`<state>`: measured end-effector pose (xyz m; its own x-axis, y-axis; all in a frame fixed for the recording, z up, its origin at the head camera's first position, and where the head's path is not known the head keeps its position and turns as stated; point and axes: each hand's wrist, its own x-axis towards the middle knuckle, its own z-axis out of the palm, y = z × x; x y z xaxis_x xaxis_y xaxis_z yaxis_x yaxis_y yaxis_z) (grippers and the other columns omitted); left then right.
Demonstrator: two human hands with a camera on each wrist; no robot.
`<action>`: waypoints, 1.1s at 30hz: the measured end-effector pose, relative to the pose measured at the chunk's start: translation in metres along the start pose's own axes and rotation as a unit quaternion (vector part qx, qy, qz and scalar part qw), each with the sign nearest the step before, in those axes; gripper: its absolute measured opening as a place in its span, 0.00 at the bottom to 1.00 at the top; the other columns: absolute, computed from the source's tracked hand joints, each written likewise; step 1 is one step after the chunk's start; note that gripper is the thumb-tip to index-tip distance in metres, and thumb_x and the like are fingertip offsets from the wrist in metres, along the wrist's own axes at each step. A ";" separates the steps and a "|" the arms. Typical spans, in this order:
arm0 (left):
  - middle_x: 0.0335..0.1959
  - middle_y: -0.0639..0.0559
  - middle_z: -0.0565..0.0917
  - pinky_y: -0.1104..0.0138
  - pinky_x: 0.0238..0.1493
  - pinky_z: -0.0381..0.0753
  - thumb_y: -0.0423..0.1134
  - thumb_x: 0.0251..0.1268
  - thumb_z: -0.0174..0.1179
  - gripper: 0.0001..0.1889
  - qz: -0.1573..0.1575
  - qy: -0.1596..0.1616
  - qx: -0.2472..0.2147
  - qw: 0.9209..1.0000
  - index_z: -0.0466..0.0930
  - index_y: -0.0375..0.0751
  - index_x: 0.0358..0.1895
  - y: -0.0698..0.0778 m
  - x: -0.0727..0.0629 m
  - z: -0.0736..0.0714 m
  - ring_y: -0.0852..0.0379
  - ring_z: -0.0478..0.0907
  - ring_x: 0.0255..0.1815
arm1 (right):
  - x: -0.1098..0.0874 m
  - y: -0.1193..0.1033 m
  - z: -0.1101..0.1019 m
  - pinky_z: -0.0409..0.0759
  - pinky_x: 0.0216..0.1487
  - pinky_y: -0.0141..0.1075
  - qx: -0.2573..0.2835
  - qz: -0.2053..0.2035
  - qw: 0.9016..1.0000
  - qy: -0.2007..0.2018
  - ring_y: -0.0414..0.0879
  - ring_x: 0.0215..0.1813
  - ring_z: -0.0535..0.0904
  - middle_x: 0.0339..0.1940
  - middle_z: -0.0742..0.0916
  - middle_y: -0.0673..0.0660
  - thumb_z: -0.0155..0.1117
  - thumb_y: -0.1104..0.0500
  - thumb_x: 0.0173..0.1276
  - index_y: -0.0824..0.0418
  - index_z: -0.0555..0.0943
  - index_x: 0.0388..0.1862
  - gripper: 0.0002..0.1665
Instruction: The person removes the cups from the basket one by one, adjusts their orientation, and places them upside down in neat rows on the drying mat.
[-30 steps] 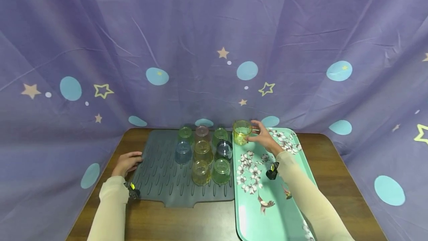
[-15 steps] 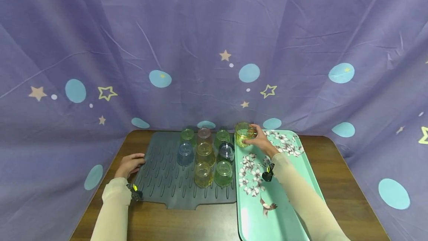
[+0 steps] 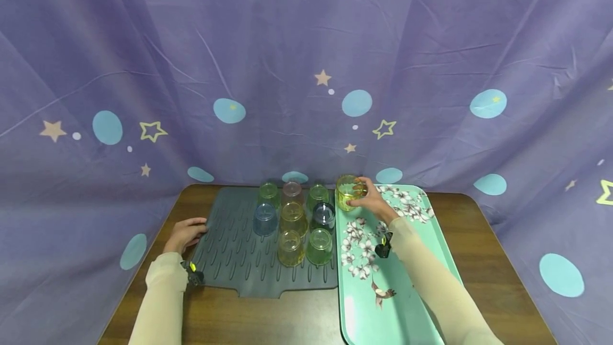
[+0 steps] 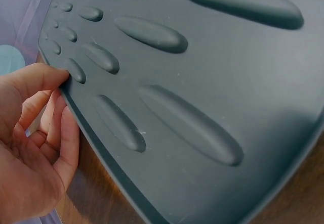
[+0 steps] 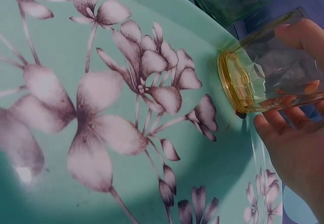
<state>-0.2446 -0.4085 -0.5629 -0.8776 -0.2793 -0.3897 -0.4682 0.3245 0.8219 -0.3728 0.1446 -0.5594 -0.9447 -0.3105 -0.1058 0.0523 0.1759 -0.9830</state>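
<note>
A clear yellow glass (image 3: 347, 195) stands upright at the back left corner of the mint flowered tray (image 3: 397, 302). My right hand (image 3: 375, 200) holds it from the right side, thumb and fingers around its wall; in the right wrist view the glass base (image 5: 234, 82) is low over the tray, and contact is hard to tell. My left hand (image 3: 185, 234) pinches the left edge of the dark grey drying mat (image 3: 225, 249), with one fingertip on top and the other fingers curled at the rim, as the left wrist view shows.
Several coloured glasses stand upside down in rows on the mat's right half, among them a blue glass (image 3: 265, 219), a dark glass (image 3: 323, 217) and a green glass (image 3: 319, 247). Mat and tray lie side by side on a wooden table (image 3: 268, 323) before a purple curtain (image 3: 287, 57).
My right fingers have drawn in closer around the yellow glass. The view has shifted slightly. My left hand stays at the mat's edge, and the other glasses have not moved.
</note>
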 end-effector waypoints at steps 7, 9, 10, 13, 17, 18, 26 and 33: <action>0.33 0.65 0.80 0.72 0.36 0.81 0.34 0.66 0.63 0.26 -0.003 -0.001 -0.004 1.000 0.74 0.30 0.66 0.001 0.001 0.000 0.66 0.76 0.35 | -0.001 0.003 -0.006 0.78 0.64 0.50 0.009 -0.008 1.000 -0.022 0.67 0.70 0.69 0.73 0.68 0.71 0.71 0.73 0.61 0.64 0.54 0.78 0.51; 0.33 0.64 0.80 0.72 0.35 0.81 0.34 0.66 0.63 0.26 -0.003 0.001 -0.004 1.000 0.74 0.30 0.66 0.002 0.000 0.000 0.66 0.76 0.34 | -0.003 0.003 -0.008 0.80 0.63 0.49 0.008 -0.015 1.000 -0.026 0.67 0.69 0.70 0.73 0.69 0.71 0.70 0.73 0.62 0.64 0.55 0.78 0.50; 0.32 0.64 0.80 0.72 0.35 0.81 0.34 0.66 0.63 0.26 -0.004 0.003 -0.005 1.000 0.74 0.30 0.66 0.002 0.000 0.001 0.66 0.76 0.34 | -0.004 0.002 -0.008 0.80 0.62 0.48 0.010 -0.018 0.999 -0.028 0.68 0.69 0.70 0.73 0.69 0.72 0.70 0.73 0.62 0.64 0.55 0.78 0.49; 0.32 0.62 0.81 0.73 0.35 0.81 0.34 0.67 0.63 0.26 -0.004 0.002 0.000 1.000 0.73 0.29 0.66 0.004 -0.002 0.001 0.65 0.76 0.34 | -0.007 -0.001 -0.011 0.82 0.59 0.43 0.024 -0.027 0.999 -0.035 0.68 0.69 0.70 0.72 0.69 0.72 0.69 0.73 0.63 0.64 0.55 0.77 0.48; 0.34 0.61 0.81 0.73 0.35 0.81 0.35 0.68 0.62 0.27 -0.003 -0.002 0.006 1.000 0.72 0.29 0.67 0.005 -0.004 0.002 0.65 0.77 0.35 | -0.011 -0.005 -0.012 0.82 0.58 0.40 0.049 -0.033 0.997 -0.041 0.70 0.71 0.68 0.73 0.67 0.74 0.67 0.73 0.64 0.65 0.54 0.78 0.47; 0.34 0.62 0.81 0.73 0.36 0.81 0.35 0.68 0.62 0.27 -0.004 -0.002 0.007 1.000 0.72 0.30 0.68 0.005 -0.005 0.002 0.65 0.77 0.36 | -0.012 -0.006 -0.013 0.82 0.59 0.39 0.054 -0.036 0.997 -0.043 0.70 0.71 0.68 0.73 0.67 0.74 0.66 0.72 0.65 0.66 0.54 0.78 0.47; 0.33 0.63 0.80 0.72 0.36 0.80 0.34 0.67 0.63 0.24 -0.014 0.000 -0.007 1.000 0.75 0.30 0.65 0.004 -0.002 0.001 0.65 0.77 0.35 | -0.021 -0.015 -0.019 0.79 0.62 0.40 0.074 -0.043 0.994 -0.063 0.55 0.65 0.73 0.73 0.64 0.72 0.62 0.73 0.69 0.64 0.50 0.78 0.45; 0.35 0.61 0.81 0.72 0.37 0.80 0.34 0.67 0.63 0.25 -0.009 0.002 0.001 1.000 0.74 0.29 0.65 0.004 -0.002 0.002 0.64 0.76 0.36 | -0.028 -0.016 -0.024 0.79 0.60 0.38 0.082 -0.056 0.993 -0.062 0.51 0.62 0.74 0.69 0.68 0.67 0.65 0.69 0.67 0.65 0.51 0.78 0.46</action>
<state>-0.2454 -0.4049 -0.5594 -0.8688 -0.2888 -0.4023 -0.4838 0.3210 0.8142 -0.3548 0.1730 -0.5368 -0.9012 -0.4333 -0.0023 0.0109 -0.0173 -0.9998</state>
